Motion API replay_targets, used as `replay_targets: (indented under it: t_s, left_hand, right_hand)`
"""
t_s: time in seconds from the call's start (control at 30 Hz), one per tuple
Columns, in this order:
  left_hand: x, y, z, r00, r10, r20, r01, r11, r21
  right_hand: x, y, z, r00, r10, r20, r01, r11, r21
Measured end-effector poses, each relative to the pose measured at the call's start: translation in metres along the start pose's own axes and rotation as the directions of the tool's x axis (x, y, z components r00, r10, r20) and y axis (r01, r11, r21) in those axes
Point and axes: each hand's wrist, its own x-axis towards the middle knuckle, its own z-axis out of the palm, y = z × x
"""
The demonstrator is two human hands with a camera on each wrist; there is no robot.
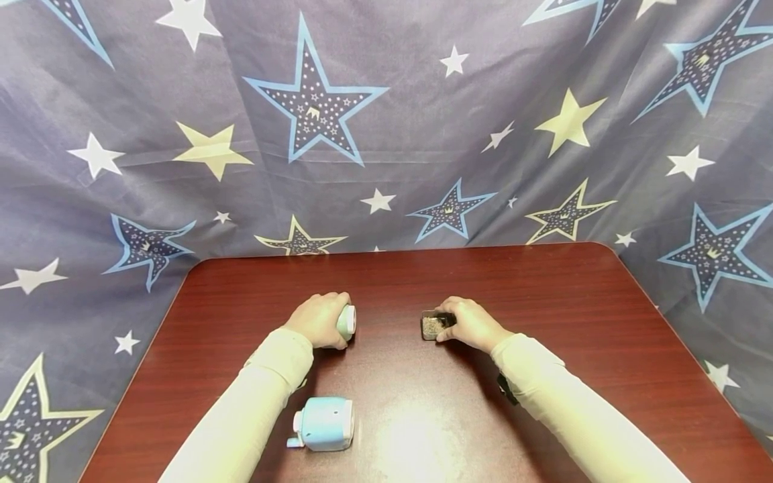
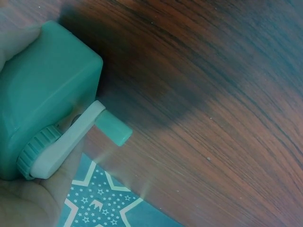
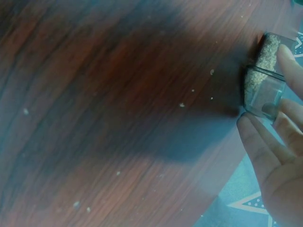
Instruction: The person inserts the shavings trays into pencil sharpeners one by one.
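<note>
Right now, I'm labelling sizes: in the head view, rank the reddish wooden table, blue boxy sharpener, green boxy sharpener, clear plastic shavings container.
1. Table
2. Blue sharpener
Unsure: green sharpener, shavings container, both partly hidden

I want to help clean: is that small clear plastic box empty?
No, pale brown bits lie inside the box held by the right hand.

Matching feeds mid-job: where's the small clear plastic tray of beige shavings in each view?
Head: small clear plastic tray, slightly right of centre, below mid-height, gripped by the bare right hand.
Left wrist: not in this picture.
Right wrist: the tray, upper right, in that same hand.
Shared landmark: the reddish-brown wood-grain table, visible in all three views.
</note>
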Motion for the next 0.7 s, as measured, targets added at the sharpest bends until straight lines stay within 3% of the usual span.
replay_targets:
  t_s: [0.7]
  left_hand:
    - [-0.0013,-0.0002,0.0014,1.0,0.0,-0.01,0.0,1.0,0.005]
  right_hand:
    - [0.0018,-0.0052,0.0008,0.999,0.022,0.023,-0.022,1.0,0.012]
